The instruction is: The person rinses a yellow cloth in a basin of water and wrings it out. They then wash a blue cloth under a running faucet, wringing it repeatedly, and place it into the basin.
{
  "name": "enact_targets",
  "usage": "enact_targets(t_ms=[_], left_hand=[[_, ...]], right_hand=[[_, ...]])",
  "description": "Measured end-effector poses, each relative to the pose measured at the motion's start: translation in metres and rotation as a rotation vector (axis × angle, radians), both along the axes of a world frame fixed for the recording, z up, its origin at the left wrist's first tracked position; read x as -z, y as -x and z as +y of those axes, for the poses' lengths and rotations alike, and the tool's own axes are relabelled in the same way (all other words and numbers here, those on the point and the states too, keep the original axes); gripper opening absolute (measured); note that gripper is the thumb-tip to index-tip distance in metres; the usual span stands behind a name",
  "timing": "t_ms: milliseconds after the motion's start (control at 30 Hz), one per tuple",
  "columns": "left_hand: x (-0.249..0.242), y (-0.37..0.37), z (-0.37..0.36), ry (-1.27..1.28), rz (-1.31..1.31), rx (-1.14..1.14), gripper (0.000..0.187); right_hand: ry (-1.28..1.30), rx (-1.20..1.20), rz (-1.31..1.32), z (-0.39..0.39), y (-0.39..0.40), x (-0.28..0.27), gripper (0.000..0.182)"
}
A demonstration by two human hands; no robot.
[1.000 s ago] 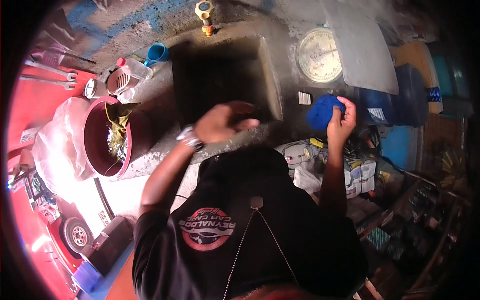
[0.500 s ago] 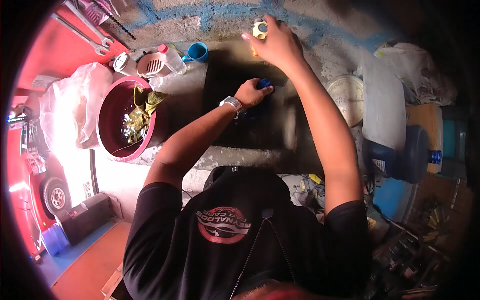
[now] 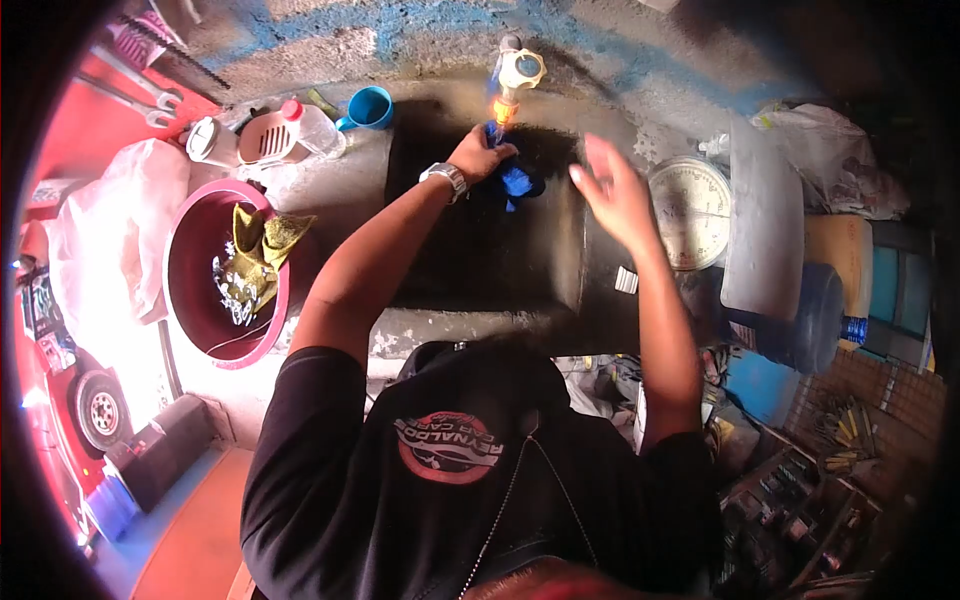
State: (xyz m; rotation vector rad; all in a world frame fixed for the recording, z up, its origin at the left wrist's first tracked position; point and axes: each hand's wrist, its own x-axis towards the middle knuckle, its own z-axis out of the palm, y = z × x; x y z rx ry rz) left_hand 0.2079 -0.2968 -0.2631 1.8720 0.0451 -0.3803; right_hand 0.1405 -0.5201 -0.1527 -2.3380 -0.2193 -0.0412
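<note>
My left hand (image 3: 480,157) is closed on a blue cloth (image 3: 515,182), which hangs from my fingers over a dark sink basin (image 3: 470,270). The cloth's top is just below the orange spout of a faucet (image 3: 522,69) with a pale round handle. To the right of the cloth, my right hand (image 3: 615,190) is held with its fingers spread and nothing in it, above the basin's right edge. A silver watch is on my left wrist.
At left stands a maroon basin (image 3: 175,290) with a green cloth (image 3: 255,260) inside. Behind it are a blue mug (image 3: 368,107), a clear bottle (image 3: 318,132) and a white container (image 3: 210,142). At right are a round dial (image 3: 690,212) and a large water jug (image 3: 815,320).
My right hand has left the faucet handle and moved down and right. My left hand has moved with the blue cloth up and left, to below the spout.
</note>
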Motion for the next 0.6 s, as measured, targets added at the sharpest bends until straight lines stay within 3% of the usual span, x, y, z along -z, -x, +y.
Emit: enact_targets(t_ms=[33, 100, 133, 200, 267, 333, 367, 400, 467, 500, 567, 600], left_hand=[[0.004, 0.0, 0.001, 0.006, 0.007, 0.003, 0.045], [0.011, -0.004, 0.008, 0.411, -0.133, 0.095, 0.045], [0.016, -0.004, 0.016, 0.657, 0.048, 0.096, 0.042], [0.029, -0.007, 0.03, 1.282, 0.55, 0.066, 0.049], [0.033, 0.008, 0.02, 1.576, 0.575, -0.154, 0.062], [0.067, 0.021, 0.017, 1.776, 0.625, -0.084, 0.065], [0.056, 0.029, 0.013, 1.846, 0.503, 0.072, 0.067], [0.045, 0.036, 0.012, 1.912, 0.603, -0.051, 0.066], [0.032, 0.041, 0.018, 1.742, 0.707, -0.12, 0.065], [0.062, 0.034, 0.019, 1.587, 0.67, -0.098, 0.06], [0.065, 0.035, 0.023, 1.494, 0.772, -0.092, 0.049], [0.056, 0.039, 0.02, 1.513, 0.78, -0.069, 0.049]], right_hand=[[0.013, 0.095, 0.145, -0.021, 0.026, 0.029, 0.051], [0.383, 0.229, 0.05, -0.068, 0.087, 0.085, 0.052], [0.568, 0.285, -0.042, -0.078, 0.115, 0.091, 0.051], [0.63, 0.352, 0.12, -0.084, 0.151, 0.105, 0.051], [0.724, 0.395, 0.163, -0.088, 0.164, 0.123, 0.052], [0.702, 0.4, 0.168, -0.09, 0.168, 0.13, 0.05], [0.679, 0.411, 0.189, -0.089, 0.166, 0.131, 0.048], [0.678, 0.405, 0.183, -0.089, 0.164, 0.132, 0.048], [0.648, 0.398, 0.233, -0.09, 0.159, 0.131, 0.039], [0.651, 0.389, 0.229, -0.09, 0.153, 0.139, 0.039], [0.282, 0.316, -0.019, -0.083, 0.121, 0.161, 0.034], [0.105, 0.394, 0.114, -0.048, 0.095, 0.134, 0.031]])
